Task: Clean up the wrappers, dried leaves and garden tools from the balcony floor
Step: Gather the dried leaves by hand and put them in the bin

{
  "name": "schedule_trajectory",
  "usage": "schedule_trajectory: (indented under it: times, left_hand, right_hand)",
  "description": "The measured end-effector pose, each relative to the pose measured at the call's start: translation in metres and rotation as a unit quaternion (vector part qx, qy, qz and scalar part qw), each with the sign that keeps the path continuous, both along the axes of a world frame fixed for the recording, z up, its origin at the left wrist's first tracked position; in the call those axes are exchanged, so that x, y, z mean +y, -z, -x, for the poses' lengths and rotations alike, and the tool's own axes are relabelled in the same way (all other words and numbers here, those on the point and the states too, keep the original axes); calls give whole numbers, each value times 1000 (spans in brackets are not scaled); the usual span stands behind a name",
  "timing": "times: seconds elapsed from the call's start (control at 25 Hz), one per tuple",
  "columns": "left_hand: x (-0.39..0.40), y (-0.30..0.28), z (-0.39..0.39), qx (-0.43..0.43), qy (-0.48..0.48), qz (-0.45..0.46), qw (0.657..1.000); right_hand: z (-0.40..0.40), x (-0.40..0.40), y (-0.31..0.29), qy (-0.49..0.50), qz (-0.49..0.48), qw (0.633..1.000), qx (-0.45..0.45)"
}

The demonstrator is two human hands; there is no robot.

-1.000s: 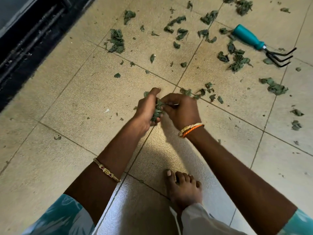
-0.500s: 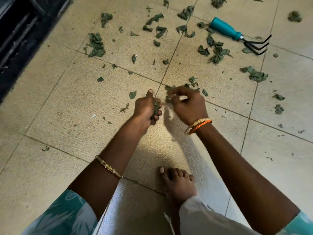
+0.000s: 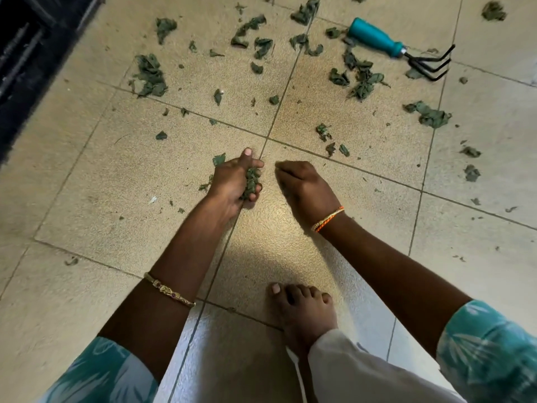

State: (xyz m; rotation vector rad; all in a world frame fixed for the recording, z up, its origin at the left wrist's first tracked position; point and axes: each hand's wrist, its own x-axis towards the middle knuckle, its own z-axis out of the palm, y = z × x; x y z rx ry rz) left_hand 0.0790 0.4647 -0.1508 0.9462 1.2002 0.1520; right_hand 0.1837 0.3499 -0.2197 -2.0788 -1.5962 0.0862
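Left hand: fingers curled round a clump of dried leaves, thumb pointed forward, held low over the tiled floor. Right hand just beside it, knuckles up, fingers curled down toward the tile; whether anything is pinched underneath cannot be told. Loose leaf scraps are scattered across the tiles beyond both hands, more at far right. A hand rake, teal handle and black prongs, lies at upper right, well apart from the hands, leaf bits just beside its handle. A bare foot is planted near the bottom centre. A dark door track is seen at upper left.
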Motion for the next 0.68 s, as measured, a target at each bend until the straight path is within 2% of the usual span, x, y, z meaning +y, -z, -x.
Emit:
schedule_trajectory:
  times: [0.08, 0.12, 0.16, 0.2, 0.28, 0.32, 0.36, 0.4, 0.44, 0.52, 0.56, 0.6, 0.68]
  left_hand:
    - [-5, 0, -3, 23, -4, -4, 1000]
    - [-8, 0, -5, 37, 5, -4, 999]
    - [-11, 1, -8, 49, 20, -2, 999]
    - [-13, 1, -11, 57, 40, 4, 998]
    - [-17, -2, -18, 54, 88, 21, 994]
    - [-18, -4, -22, 50, 111, 33, 992]
    - [-21, -6, -25, 43, 131, 46, 989]
    - [-24, -7, -29, 35, 146, 56, 987]
    - [-27, -7, -33, 27, 159, 61, 985]
    - [-32, -4, -40, 20, 165, 48, 985]
    - [-33, -2, -43, 22, 152, 39, 987]
    - [-34, 0, -46, 27, 129, 34, 991]
    - [-36, 2, -50, 38, 97, 14, 994]
  right_hand:
    - [-3, -4, -13, 18, -24, 999, 17]
    - [-5, -4, -22, 59, -42, 995, 75]
    - [-8, -3, -31, 120, -62, 975, 178]
    - [-11, -2, -43, 195, -70, 921, 329]
    - [-23, -1, -63, 275, -94, 730, 618]
    - [-28, -2, -70, 278, -112, 644, 704]
    - [-30, -1, -75, 278, -122, 593, 746]
    - [-25, -2, -80, 269, -116, 584, 757]
    - [-12, -4, -81, 261, -93, 632, 724]
    - [13, -3, -77, 238, -69, 829, 501]
    - [23, -4, -75, 198, -50, 900, 385]
    - [16, 3, -75, 161, -19, 938, 306]
    - [8, -2, -75, 93, 52, 948, 301]
